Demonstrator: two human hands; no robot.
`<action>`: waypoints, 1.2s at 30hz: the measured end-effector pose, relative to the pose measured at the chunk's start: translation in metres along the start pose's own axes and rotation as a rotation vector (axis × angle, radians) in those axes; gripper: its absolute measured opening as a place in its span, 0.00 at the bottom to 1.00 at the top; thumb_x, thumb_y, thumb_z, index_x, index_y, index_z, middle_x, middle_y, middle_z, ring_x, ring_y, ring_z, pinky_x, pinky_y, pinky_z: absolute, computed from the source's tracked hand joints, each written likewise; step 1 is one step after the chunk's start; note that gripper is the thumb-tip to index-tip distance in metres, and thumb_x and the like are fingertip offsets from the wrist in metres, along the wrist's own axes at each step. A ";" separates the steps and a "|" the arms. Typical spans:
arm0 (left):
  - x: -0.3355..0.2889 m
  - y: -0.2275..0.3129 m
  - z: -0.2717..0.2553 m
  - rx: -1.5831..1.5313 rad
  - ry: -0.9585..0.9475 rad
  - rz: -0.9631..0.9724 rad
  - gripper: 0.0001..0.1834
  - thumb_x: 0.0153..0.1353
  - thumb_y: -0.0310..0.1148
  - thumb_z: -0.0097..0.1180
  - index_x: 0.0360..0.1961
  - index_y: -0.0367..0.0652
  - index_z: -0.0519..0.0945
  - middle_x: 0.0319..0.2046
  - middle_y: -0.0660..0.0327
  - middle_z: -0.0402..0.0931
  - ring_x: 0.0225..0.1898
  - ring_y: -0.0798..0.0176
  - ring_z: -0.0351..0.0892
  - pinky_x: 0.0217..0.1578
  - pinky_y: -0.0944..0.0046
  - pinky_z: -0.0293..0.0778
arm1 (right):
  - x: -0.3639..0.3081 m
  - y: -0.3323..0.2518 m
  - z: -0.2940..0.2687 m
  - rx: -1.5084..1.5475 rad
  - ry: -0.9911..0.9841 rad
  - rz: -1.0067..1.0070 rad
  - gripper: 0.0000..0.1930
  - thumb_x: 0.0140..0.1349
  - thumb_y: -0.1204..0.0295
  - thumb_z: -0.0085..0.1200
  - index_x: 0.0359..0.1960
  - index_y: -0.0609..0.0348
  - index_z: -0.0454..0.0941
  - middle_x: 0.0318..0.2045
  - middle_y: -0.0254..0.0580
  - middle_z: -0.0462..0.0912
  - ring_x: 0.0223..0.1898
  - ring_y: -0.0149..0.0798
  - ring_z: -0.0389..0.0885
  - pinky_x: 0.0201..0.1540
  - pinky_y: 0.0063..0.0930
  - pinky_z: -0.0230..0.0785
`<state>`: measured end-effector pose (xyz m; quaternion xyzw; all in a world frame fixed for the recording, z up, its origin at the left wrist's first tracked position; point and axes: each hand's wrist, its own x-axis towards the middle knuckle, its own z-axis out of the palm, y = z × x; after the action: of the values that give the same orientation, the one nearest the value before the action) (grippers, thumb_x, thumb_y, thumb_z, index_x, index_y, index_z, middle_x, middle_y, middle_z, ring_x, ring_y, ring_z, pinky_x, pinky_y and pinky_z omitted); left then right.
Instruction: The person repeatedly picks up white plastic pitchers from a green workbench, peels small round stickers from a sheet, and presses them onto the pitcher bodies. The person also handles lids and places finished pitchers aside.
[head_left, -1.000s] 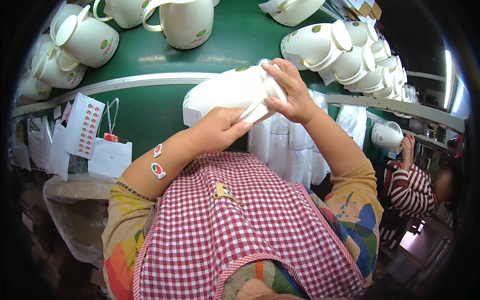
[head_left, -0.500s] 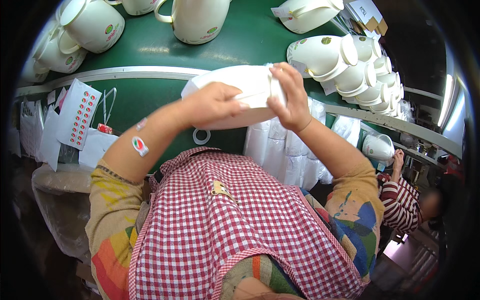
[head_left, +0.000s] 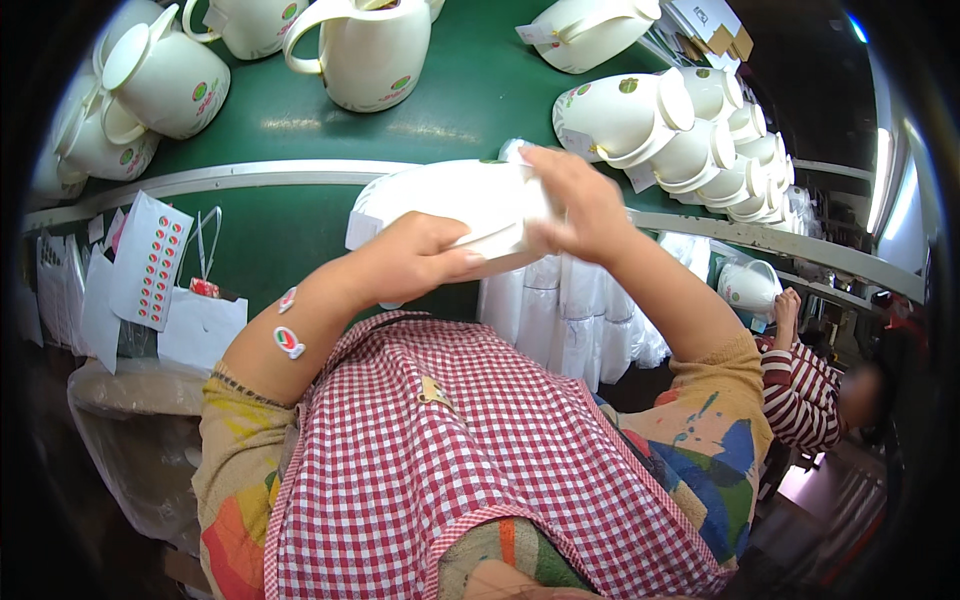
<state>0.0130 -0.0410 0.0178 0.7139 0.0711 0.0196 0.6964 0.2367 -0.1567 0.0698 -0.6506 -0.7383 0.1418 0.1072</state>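
Observation:
A cream-white jug lies on its side in the air before my apron, its base toward the left and its top end toward the right. A paper tag hangs at its left end. My left hand is wrapped round the jug's handle on the near side. At the top end my right hand grips the rim or lid; it is smeared by motion, and its fingers partly hide that end. Small round stickers are stuck to my left forearm.
Cream jugs stand at the back left, and several more jugs lie stacked at the right. A metal rail crosses the green table. Sticker sheets hang left. Plastic bags hang beside my apron. Far right, a person holds a jug.
The jug has come slightly nearer and to the left with both hands. My right hand has shifted over its top end. The view has tilted a little, lowering the background.

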 end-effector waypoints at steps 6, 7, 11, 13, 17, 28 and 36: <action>0.006 -0.010 -0.012 -0.069 0.031 -0.047 0.15 0.60 0.38 0.52 0.33 0.34 0.77 0.21 0.59 0.73 0.24 0.64 0.72 0.28 0.62 0.70 | -0.003 0.009 0.027 0.150 0.281 -0.175 0.26 0.52 0.57 0.51 0.52 0.57 0.71 0.51 0.50 0.70 0.52 0.52 0.69 0.54 0.41 0.64; 0.007 -0.010 -0.001 0.041 0.143 0.076 0.15 0.59 0.38 0.52 0.34 0.34 0.77 0.21 0.55 0.75 0.24 0.62 0.74 0.28 0.60 0.71 | -0.004 0.005 0.031 0.250 0.360 -0.019 0.25 0.51 0.60 0.51 0.51 0.59 0.72 0.50 0.50 0.72 0.51 0.51 0.70 0.53 0.40 0.65; 0.020 0.010 0.040 0.320 0.167 -0.061 0.14 0.60 0.37 0.50 0.32 0.35 0.77 0.24 0.51 0.76 0.26 0.59 0.76 0.30 0.60 0.72 | -0.016 0.017 0.044 0.463 0.416 0.309 0.25 0.52 0.61 0.52 0.50 0.62 0.72 0.50 0.52 0.72 0.52 0.51 0.69 0.56 0.38 0.62; 0.021 0.005 0.027 0.031 0.077 -0.080 0.13 0.60 0.35 0.50 0.33 0.34 0.77 0.23 0.59 0.74 0.25 0.66 0.72 0.28 0.64 0.69 | -0.028 0.017 0.041 0.297 0.409 0.120 0.27 0.53 0.58 0.51 0.53 0.61 0.70 0.51 0.53 0.70 0.52 0.53 0.68 0.56 0.38 0.62; 0.022 0.001 -0.001 -0.050 0.072 -0.014 0.13 0.60 0.35 0.52 0.33 0.33 0.76 0.24 0.64 0.74 0.26 0.71 0.69 0.27 0.67 0.68 | -0.022 0.023 0.049 0.178 0.471 -0.077 0.31 0.54 0.52 0.50 0.55 0.61 0.67 0.53 0.54 0.68 0.53 0.55 0.67 0.54 0.41 0.62; 0.045 0.014 -0.061 0.335 0.706 0.347 0.18 0.59 0.34 0.56 0.48 0.40 0.69 0.40 0.58 0.72 0.40 0.64 0.70 0.46 0.65 0.66 | 0.066 0.054 -0.040 -0.134 0.469 -0.006 0.29 0.49 0.56 0.58 0.54 0.53 0.72 0.51 0.51 0.71 0.51 0.53 0.68 0.55 0.39 0.62; 0.032 -0.085 -0.224 0.422 0.934 0.244 0.22 0.62 0.45 0.51 0.51 0.41 0.71 0.45 0.56 0.70 0.47 0.62 0.68 0.52 0.63 0.63 | 0.110 0.133 -0.043 -0.507 0.209 0.187 0.30 0.48 0.57 0.56 0.56 0.46 0.72 0.58 0.45 0.68 0.56 0.52 0.66 0.58 0.45 0.59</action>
<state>0.0101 0.1866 -0.0630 0.7569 0.2925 0.4018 0.4245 0.3608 -0.0300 0.0613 -0.7330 -0.6719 -0.1058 0.0028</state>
